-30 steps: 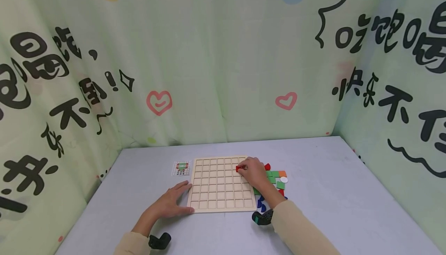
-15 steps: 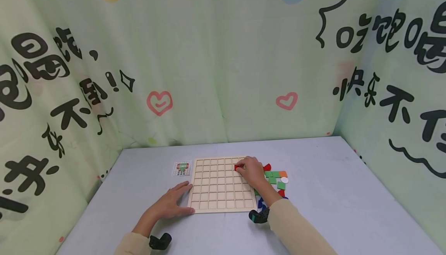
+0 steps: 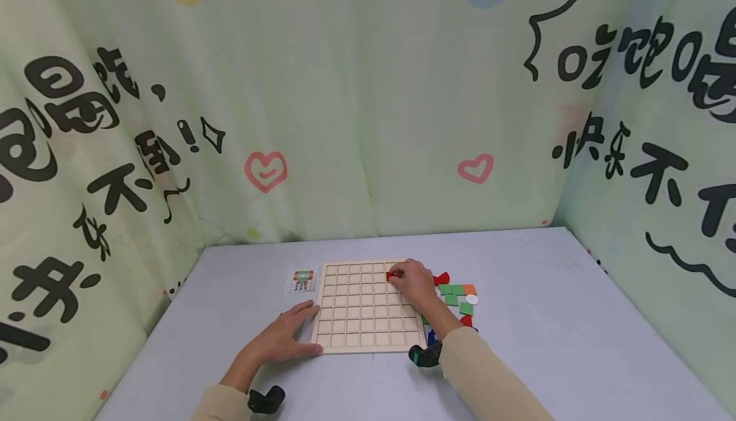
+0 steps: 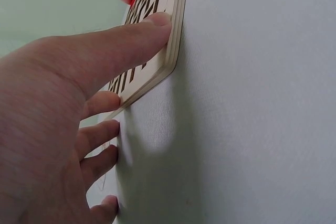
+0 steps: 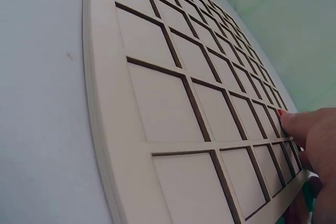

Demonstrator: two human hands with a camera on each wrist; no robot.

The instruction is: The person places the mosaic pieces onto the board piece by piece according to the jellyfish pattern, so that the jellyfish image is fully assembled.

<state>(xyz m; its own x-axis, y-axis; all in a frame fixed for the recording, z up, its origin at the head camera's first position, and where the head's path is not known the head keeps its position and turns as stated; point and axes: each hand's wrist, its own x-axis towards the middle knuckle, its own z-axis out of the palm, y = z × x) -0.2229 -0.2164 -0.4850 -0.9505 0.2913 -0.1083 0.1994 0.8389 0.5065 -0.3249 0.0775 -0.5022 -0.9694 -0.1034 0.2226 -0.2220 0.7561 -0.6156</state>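
Observation:
A light wooden board (image 3: 368,319) with a grid of square recesses lies flat on the table. My left hand (image 3: 280,335) rests at its front left corner. In the left wrist view the thumb (image 4: 157,23) lies on the board's rim and the other fingers spread along the side edge. Over the far right cells, my right hand (image 3: 415,283) pinches a small red piece (image 3: 389,276) between thumb and fingertips. Only a sliver of red (image 5: 281,112) shows past the thumb in the right wrist view, so its full shape is hidden.
Right of the board lie loose flat pieces: green squares (image 3: 451,300), an orange square (image 3: 469,289), a white disc (image 3: 471,299), red pieces (image 3: 442,278) and blue ones (image 3: 432,338), partly behind the right forearm. A picture card (image 3: 302,279) lies left of the board. Printed curtains (image 3: 368,121) surround the table.
My right hand has shifted slightly left over the board with the red piece still pinched. The left hand stays at the corner.

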